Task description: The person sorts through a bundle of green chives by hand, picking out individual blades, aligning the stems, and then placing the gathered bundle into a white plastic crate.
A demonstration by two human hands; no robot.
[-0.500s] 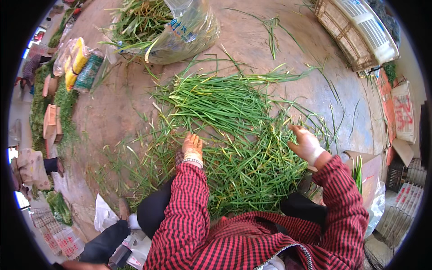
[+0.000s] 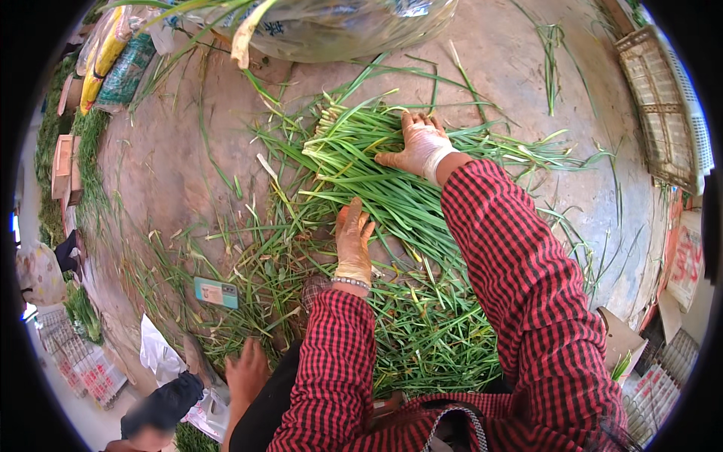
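Note:
A sheaf of long green garlic chives (image 2: 376,162) lies on the floor in front of me, its pale cut ends together at the left. My right hand (image 2: 422,147), in a thin stained glove, rests on top of the sheaf with thumb and fingers apart. Close to the sheaf's near edge is my left hand (image 2: 352,241), also gloved, its fingers stretched forward, slightly bent and holding nothing. Loose chive leaves and trimmings (image 2: 437,331) cover the floor between my legs.
A clear plastic bag (image 2: 354,34) stands at the far side. At far right is a plastic crate (image 2: 663,109). A teal rectangular object (image 2: 216,292) lies among scraps at left, near another person's hand (image 2: 247,371). Wrapped yellow and green packages (image 2: 113,68) sit far left.
My right hand has moved forward and left onto the chives; my left hand has shifted slightly right. The view has shifted, and another person's hand and the teal object now show at left.

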